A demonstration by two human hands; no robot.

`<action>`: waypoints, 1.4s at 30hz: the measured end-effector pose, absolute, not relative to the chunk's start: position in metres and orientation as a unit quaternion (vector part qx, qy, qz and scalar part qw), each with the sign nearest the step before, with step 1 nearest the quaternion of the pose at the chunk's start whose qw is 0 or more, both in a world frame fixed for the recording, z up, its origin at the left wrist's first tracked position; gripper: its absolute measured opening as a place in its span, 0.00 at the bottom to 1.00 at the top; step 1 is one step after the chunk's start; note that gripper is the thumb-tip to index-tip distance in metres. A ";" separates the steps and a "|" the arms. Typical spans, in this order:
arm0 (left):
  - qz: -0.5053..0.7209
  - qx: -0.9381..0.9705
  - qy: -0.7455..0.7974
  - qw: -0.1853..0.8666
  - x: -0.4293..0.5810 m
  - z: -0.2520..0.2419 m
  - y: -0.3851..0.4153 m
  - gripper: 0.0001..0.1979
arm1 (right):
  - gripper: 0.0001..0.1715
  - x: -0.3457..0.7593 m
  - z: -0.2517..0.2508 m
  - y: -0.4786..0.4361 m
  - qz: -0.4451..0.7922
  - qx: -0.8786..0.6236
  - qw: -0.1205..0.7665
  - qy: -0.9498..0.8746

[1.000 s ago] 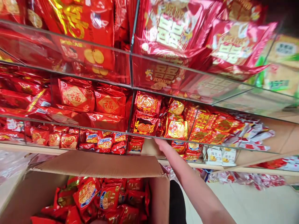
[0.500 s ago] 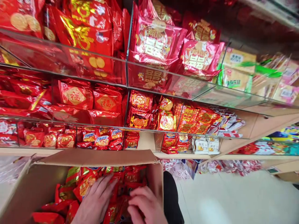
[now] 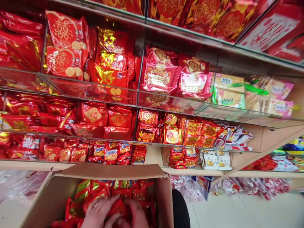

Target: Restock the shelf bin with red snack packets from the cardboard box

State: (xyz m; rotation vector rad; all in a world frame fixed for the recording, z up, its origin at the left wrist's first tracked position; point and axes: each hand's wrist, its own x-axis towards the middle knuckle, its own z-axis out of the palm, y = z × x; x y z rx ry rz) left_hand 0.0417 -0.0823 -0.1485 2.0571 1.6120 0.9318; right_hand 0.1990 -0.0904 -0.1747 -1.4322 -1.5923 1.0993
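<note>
An open cardboard box [image 3: 163, 198] stands low in front of me, holding many red, shiny snack packets [image 3: 122, 192]. Both my hands are inside it, close together. My left hand [image 3: 101, 211] curls its fingers over a red snack packet [image 3: 118, 208] near the middle of the pile. On the other side of that packet is my right hand [image 3: 136, 215], smeared by motion, its fingertips partly hidden among the wrappers. Green-and-gold packets [image 3: 83, 190] lie at the box's far left corner.
Beyond the box rises a tiered shelf with clear dividers [image 3: 137, 91], filled with red biscuit packets [image 3: 67, 61]. A bottom-row gap [image 3: 153, 155] shows bare wood. White packets [image 3: 211, 160] sit right of it. Bagged goods [image 3: 190, 186] lie underneath. My dark-clothed leg [image 3: 180, 209] is beside the box.
The view has tilted up and turned left, so shelf and box sit lower and further right. My hands have drawn together around a red packet; the right hand moved toward the left.
</note>
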 end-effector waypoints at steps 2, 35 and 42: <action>0.369 0.627 0.610 0.314 0.046 -0.123 -0.085 0.19 | 0.19 0.210 -0.148 -0.095 0.519 -0.508 0.422 -0.543; 0.374 0.752 0.540 0.060 0.050 -0.062 -0.046 0.14 | 0.20 0.304 -0.051 -0.088 0.381 -0.551 0.562 -0.485; 0.167 0.807 0.549 -0.137 0.027 -0.063 -0.012 0.20 | 0.17 0.362 -0.081 -0.002 0.192 -0.658 0.360 -0.632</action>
